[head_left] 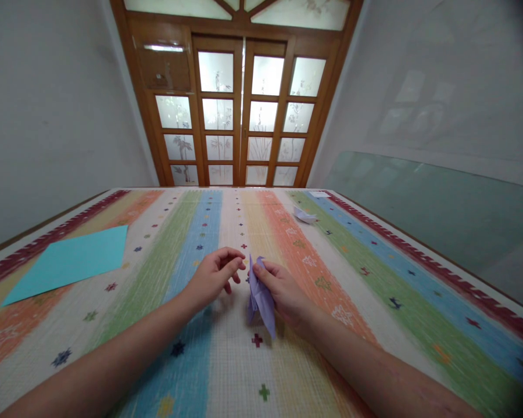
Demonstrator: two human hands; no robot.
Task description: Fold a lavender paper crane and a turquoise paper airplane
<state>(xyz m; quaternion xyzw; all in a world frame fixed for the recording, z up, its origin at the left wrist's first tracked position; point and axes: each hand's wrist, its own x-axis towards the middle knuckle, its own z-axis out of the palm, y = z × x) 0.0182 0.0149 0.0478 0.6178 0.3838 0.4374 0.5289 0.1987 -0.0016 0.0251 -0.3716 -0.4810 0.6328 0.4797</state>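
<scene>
In the middle of the head view, my right hand (283, 287) pinches a folded purple paper crane (261, 299) between thumb and fingers. Its pointed parts stick up above my thumb and hang down below it, and part of the paper is hidden behind the fingers. My left hand (220, 273) is just left of the paper, apart from it, with curled fingers that do not close on anything. Both hands are over the striped cloth.
A striped, patterned tablecloth (157, 325) covers the long table. Flat turquoise paper (76, 261) lies at the left. A small pale folded paper piece (304, 215) rests farther back at right. Beyond the table are wooden glazed doors (239, 116), with walls on both sides.
</scene>
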